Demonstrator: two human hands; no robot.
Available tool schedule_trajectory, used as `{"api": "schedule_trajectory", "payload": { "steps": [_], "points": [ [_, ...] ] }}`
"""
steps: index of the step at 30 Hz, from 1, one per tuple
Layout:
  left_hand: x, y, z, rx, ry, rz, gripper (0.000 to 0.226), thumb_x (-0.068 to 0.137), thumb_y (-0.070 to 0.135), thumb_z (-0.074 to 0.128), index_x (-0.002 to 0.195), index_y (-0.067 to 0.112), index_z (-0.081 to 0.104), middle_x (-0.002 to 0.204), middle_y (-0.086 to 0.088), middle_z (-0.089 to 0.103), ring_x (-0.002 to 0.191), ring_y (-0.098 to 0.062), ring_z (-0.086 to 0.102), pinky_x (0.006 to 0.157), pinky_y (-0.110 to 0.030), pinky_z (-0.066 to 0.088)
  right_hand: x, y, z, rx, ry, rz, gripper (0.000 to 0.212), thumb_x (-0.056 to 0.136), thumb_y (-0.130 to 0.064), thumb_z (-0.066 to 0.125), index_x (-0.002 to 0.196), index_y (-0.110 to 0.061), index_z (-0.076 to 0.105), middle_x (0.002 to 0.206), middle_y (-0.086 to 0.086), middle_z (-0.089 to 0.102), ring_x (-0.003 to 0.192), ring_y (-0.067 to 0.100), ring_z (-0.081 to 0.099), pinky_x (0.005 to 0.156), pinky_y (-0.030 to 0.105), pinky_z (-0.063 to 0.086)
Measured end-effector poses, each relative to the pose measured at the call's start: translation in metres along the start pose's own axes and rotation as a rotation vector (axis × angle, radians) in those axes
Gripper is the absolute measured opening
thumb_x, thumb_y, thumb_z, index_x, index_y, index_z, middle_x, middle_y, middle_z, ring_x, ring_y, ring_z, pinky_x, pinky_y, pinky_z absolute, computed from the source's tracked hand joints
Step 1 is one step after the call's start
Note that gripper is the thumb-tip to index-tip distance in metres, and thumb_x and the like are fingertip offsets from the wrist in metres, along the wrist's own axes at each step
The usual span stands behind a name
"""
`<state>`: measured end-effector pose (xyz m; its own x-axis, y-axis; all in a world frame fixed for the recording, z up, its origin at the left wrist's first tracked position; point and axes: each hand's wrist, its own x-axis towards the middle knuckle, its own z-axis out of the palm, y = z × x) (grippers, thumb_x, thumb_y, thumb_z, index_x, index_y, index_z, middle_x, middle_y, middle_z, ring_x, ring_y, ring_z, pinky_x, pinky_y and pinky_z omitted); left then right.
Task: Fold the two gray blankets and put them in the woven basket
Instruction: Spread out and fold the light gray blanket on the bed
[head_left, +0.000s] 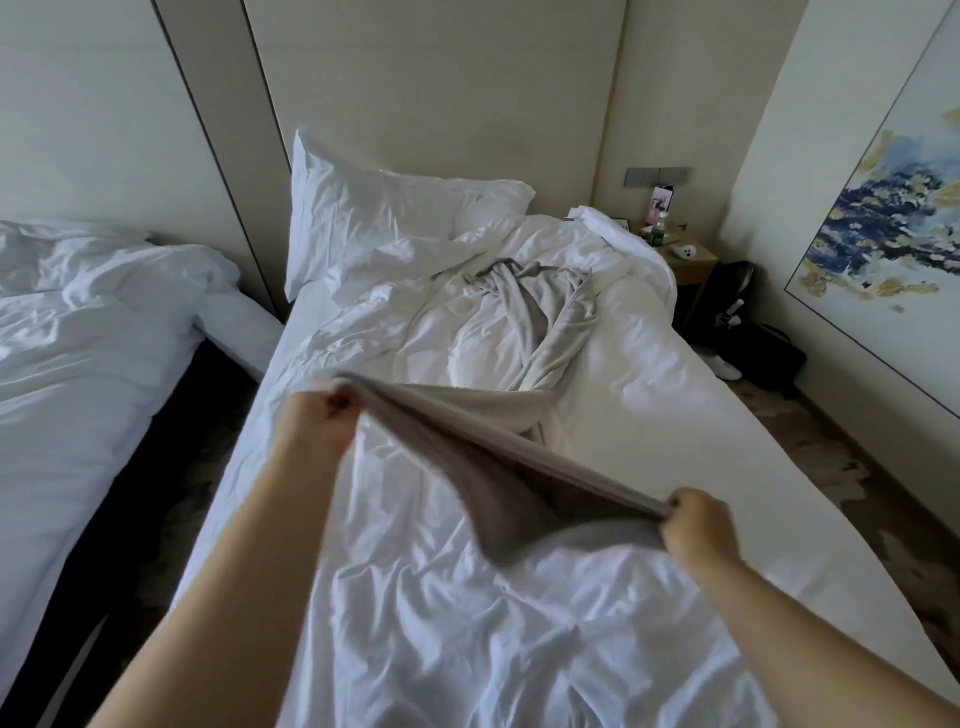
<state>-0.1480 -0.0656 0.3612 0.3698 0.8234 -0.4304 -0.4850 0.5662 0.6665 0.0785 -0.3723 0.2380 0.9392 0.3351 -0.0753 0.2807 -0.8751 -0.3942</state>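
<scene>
I hold one gray blanket (483, 467) stretched in the air above the white bed (675, 415). My left hand (317, 421) grips its upper left corner and my right hand (698, 527) grips the lower right corner. The cloth hangs doubled between them and sags toward the sheet. A second gray blanket (545, 312) lies crumpled and twisted farther up the bed, below the pillows. No woven basket is in view.
White pillows (374, 218) lean on the headboard and a rumpled white duvet (467, 623) covers the bed. A second bed (78, 338) stands at left across a dark gap. A nightstand (691, 260) with small items and dark bags (748, 332) sit at the far right.
</scene>
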Motion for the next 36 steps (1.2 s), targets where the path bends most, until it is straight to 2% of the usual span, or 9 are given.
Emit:
{"api": "schedule_trajectory", "payload": {
  "steps": [2,4,10,14,18,22,27,33,36],
  "points": [
    [0.021,-0.001,-0.041,0.380,0.166,0.043,0.021,0.099,-0.004,0.031,0.100,-0.001,0.052,0.083,-0.024,0.048,0.065,0.008,0.063,0.057,-0.004,0.046,0.014,0.031,-0.007,0.030,0.065,0.136,0.013,0.083,0.000,0.054,0.083,0.005,0.066,0.068,0.015,0.059,0.066,0.032,0.053,0.059,0.034,0.046],
    [0.034,-0.025,-0.079,0.702,0.369,0.027,0.023,0.096,0.008,0.041,0.111,-0.002,0.057,0.104,-0.027,0.059,0.096,-0.021,0.067,0.077,-0.026,0.054,0.021,0.039,-0.006,0.144,0.097,0.272,0.014,0.088,0.000,0.051,0.091,0.008,0.062,0.082,0.023,0.062,0.068,0.033,0.053,0.061,0.036,0.046],
    [0.032,-0.041,-0.021,0.132,0.070,-0.332,0.028,0.086,-0.003,0.022,0.065,0.012,0.033,0.048,-0.002,0.033,0.037,-0.012,0.031,0.037,-0.018,0.028,0.074,-0.028,-0.044,0.914,-0.192,0.455,0.028,0.092,0.009,0.039,0.112,0.002,0.057,0.107,0.023,0.058,0.077,0.032,0.057,0.048,0.036,0.049],
    [0.033,0.031,0.061,-0.295,-0.384,0.026,0.034,0.090,-0.001,0.031,0.066,0.010,0.052,0.056,0.001,0.048,0.043,-0.006,0.046,0.039,-0.014,0.037,0.137,-0.080,-0.165,0.940,0.507,0.052,0.031,0.082,-0.019,0.035,0.088,-0.031,0.063,0.091,-0.001,0.064,0.093,0.023,0.063,0.050,0.009,0.048],
    [0.062,0.024,0.034,0.143,-0.049,0.248,0.032,0.094,0.008,0.041,0.071,0.017,0.061,0.063,0.000,0.056,0.049,-0.010,0.049,0.043,-0.020,0.040,0.148,-0.051,-0.167,0.702,0.833,-0.164,0.033,0.079,-0.024,0.046,0.110,-0.030,0.055,0.098,-0.007,0.062,0.084,0.009,0.058,0.078,0.022,0.050],
    [0.082,-0.089,-0.101,1.161,0.277,-0.063,0.029,0.100,0.016,0.038,0.076,0.006,0.051,0.059,-0.009,0.045,0.046,-0.020,0.042,0.038,-0.021,0.035,0.074,0.012,-0.015,0.043,0.029,-0.123,0.013,0.078,-0.002,0.055,0.088,-0.010,0.058,0.086,0.019,0.064,0.074,0.034,0.056,0.062,0.031,0.038],
    [0.042,-0.165,-0.262,1.275,0.549,-0.560,0.018,0.095,0.007,0.040,0.080,0.001,0.047,0.064,-0.016,0.050,0.044,-0.021,0.048,0.041,-0.022,0.043,-0.007,0.139,0.093,-0.337,-0.562,0.312,0.019,0.090,-0.010,0.052,0.097,0.001,0.066,0.107,0.022,0.066,0.098,0.035,0.062,0.067,0.028,0.037],
    [0.030,-0.194,-0.296,1.561,0.361,-0.644,0.029,0.095,0.010,0.049,0.068,0.019,0.050,0.102,-0.019,0.058,0.088,-0.023,0.052,0.075,-0.027,0.042,-0.049,0.166,0.145,0.633,-0.509,0.849,0.041,0.086,0.009,0.038,0.115,-0.006,0.062,0.082,0.016,0.069,0.082,0.036,0.059,0.067,0.039,0.051],
    [0.038,-0.204,-0.274,1.515,0.441,-0.604,0.026,0.097,0.008,0.045,0.113,-0.002,0.063,0.123,-0.023,0.059,0.110,-0.034,0.058,0.072,-0.025,0.043,-0.037,0.152,0.145,1.041,-0.489,1.180,0.042,0.069,-0.002,0.037,0.104,-0.008,0.059,0.076,0.016,0.069,0.079,0.034,0.056,0.063,0.037,0.048]
  ]
}}
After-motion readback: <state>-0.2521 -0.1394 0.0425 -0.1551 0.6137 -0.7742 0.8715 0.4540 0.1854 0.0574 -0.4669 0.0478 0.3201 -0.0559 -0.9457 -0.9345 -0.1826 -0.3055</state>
